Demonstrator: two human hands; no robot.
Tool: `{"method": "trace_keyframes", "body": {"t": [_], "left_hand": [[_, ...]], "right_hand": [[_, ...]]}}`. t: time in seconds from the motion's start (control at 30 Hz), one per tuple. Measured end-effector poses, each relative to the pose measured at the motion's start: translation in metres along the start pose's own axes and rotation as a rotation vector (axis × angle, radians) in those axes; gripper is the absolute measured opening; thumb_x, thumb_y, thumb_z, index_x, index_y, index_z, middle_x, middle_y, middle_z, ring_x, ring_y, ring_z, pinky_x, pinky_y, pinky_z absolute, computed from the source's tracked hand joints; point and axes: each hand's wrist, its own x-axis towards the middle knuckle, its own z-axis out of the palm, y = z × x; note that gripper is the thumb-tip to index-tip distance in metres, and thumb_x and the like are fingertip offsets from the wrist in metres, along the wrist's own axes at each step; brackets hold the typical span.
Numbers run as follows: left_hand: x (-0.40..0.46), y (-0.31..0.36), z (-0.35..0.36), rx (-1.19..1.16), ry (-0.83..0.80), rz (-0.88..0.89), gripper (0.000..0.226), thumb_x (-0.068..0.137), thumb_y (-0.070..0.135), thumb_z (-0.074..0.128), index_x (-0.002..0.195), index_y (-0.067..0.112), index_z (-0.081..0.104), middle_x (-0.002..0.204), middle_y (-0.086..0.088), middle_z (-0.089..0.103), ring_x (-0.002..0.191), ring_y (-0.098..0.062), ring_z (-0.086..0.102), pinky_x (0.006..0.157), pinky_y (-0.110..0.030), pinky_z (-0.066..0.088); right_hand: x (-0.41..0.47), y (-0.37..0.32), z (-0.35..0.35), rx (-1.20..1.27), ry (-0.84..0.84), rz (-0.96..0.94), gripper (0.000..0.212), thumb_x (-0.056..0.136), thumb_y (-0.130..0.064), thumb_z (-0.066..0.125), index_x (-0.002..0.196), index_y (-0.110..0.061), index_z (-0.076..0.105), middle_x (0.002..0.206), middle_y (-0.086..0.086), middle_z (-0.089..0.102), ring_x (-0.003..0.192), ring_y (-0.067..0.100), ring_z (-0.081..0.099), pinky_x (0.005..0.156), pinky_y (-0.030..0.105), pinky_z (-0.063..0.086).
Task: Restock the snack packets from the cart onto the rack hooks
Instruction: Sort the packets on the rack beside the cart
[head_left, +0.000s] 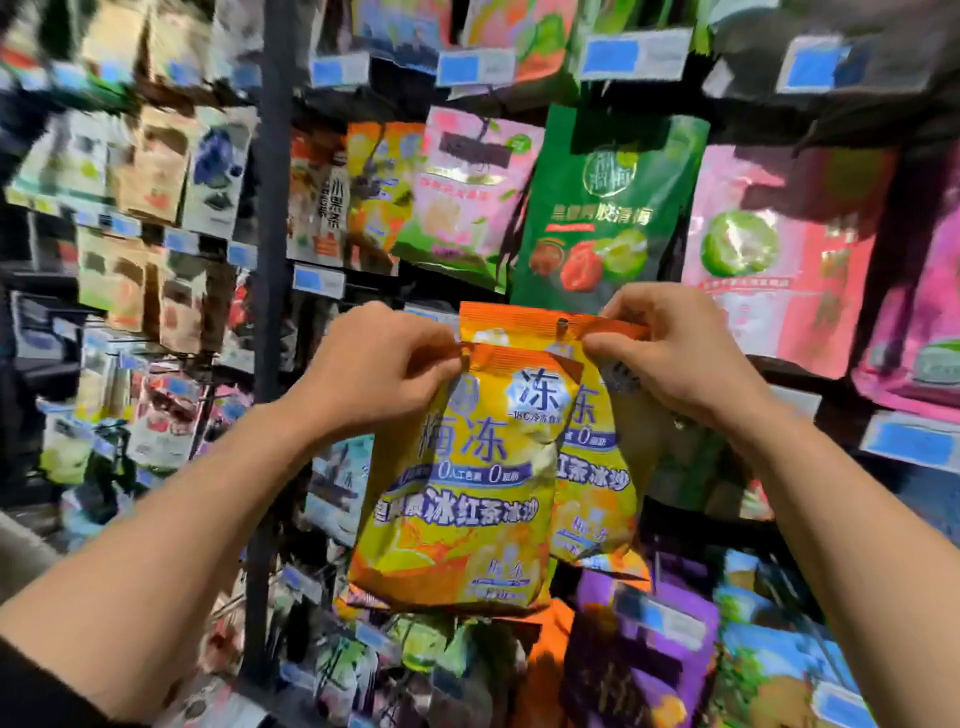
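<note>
A rack (270, 218) of hanging snack packets fills the view, its dark upright post running top to bottom left of centre. Blue-and-white price tags (631, 52) sit along the rows, their writing blurred.

Among the hung packets, the green packet (602, 208) at upper centre reads "清梅" in pale characters above pictures of red and green plums. Left of it hangs a pink-and-green packet (467, 192), its text too blurred to read. To the right hangs a pink packet (779, 244) showing a green plum. Farther left a narrow white packet (324, 208) carries the vertical writing "水果条".

In front of the rack, at centre, two yellow-and-orange packets overlap. The front packet (462, 483) reads "梅冻" and "冻" in blue, "0人工色素" on a blue band, and "冰红茶冰沙" in large white characters. The rear packet (597, 467), partly covered, shows the same "冰红茶冰沙". Its orange top strip has a hang hole (562, 326) with a dark hook tip seemingly in it.

The left hand (379, 364) pinches the front packet's top left corner between curled fingers and thumb. The right hand (670, 348) pinches the rear packet's orange top strip at its right end.
</note>
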Motion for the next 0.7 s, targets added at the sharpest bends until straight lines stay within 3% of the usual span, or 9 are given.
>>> {"method": "trace_keyframes", "body": {"t": [0.13, 0.27, 0.4, 0.5, 0.57, 0.7], "left_hand": [[0.001, -0.062, -0.025, 0.061, 0.027, -0.019, 0.033, 0.079, 0.042, 0.051, 0.076, 0.017, 0.073, 0.058, 0.004, 0.063, 0.053, -0.024, 0.060, 0.051, -0.031, 0.046], [0.009, -0.125, -0.049, 0.115, 0.028, -0.037, 0.044, 0.079, 0.050, 0.044, 0.082, 0.018, 0.073, 0.063, 0.002, 0.068, 0.056, -0.023, 0.060, 0.052, -0.032, 0.048], [0.036, -0.182, -0.076, 0.186, 0.037, -0.059, 0.034, 0.077, 0.043, 0.052, 0.086, 0.017, 0.073, 0.070, -0.003, 0.069, 0.063, -0.028, 0.062, 0.057, -0.035, 0.049], [0.064, -0.218, -0.095, 0.197, 0.054, -0.079, 0.036, 0.075, 0.043, 0.051, 0.087, 0.017, 0.074, 0.071, -0.003, 0.069, 0.064, -0.023, 0.058, 0.060, -0.034, 0.048], [0.081, -0.240, -0.105, 0.178, 0.056, -0.101, 0.036, 0.073, 0.042, 0.052, 0.086, 0.017, 0.075, 0.066, 0.000, 0.065, 0.061, -0.019, 0.055, 0.060, -0.031, 0.044], [0.112, -0.275, -0.111, 0.117, 0.033, -0.122, 0.037, 0.071, 0.042, 0.053, 0.086, 0.016, 0.076, 0.065, -0.004, 0.064, 0.064, -0.024, 0.059, 0.060, -0.031, 0.043]], "right_hand": [[0.061, -0.029, 0.048, 0.108, -0.008, -0.035, 0.008, 0.073, -0.009, 0.078, 0.071, -0.008, 0.070, 0.068, 0.008, 0.067, 0.062, 0.010, 0.055, 0.059, 0.030, 0.043], [0.123, -0.057, 0.096, 0.286, -0.001, -0.003, 0.011, 0.069, -0.008, 0.083, 0.075, -0.006, 0.074, 0.068, 0.010, 0.069, 0.060, 0.005, 0.053, 0.058, 0.025, 0.043], [0.199, -0.078, 0.129, 0.478, 0.068, 0.091, 0.016, 0.062, -0.005, 0.085, 0.069, -0.006, 0.070, 0.053, -0.003, 0.063, 0.047, 0.001, 0.051, 0.049, 0.014, 0.040], [0.260, -0.087, 0.145, 0.532, 0.104, 0.185, 0.027, 0.062, -0.007, 0.085, 0.081, 0.006, 0.071, 0.053, 0.000, 0.062, 0.044, 0.006, 0.052, 0.044, 0.016, 0.039], [0.296, -0.091, 0.154, 0.557, 0.126, 0.221, 0.026, 0.064, -0.005, 0.084, 0.084, 0.007, 0.071, 0.053, 0.001, 0.063, 0.044, 0.007, 0.055, 0.046, 0.017, 0.042], [0.353, -0.093, 0.173, 0.555, 0.190, 0.275, 0.014, 0.063, -0.003, 0.084, 0.070, -0.005, 0.072, 0.050, -0.002, 0.063, 0.049, 0.010, 0.057, 0.056, 0.025, 0.050]]}}
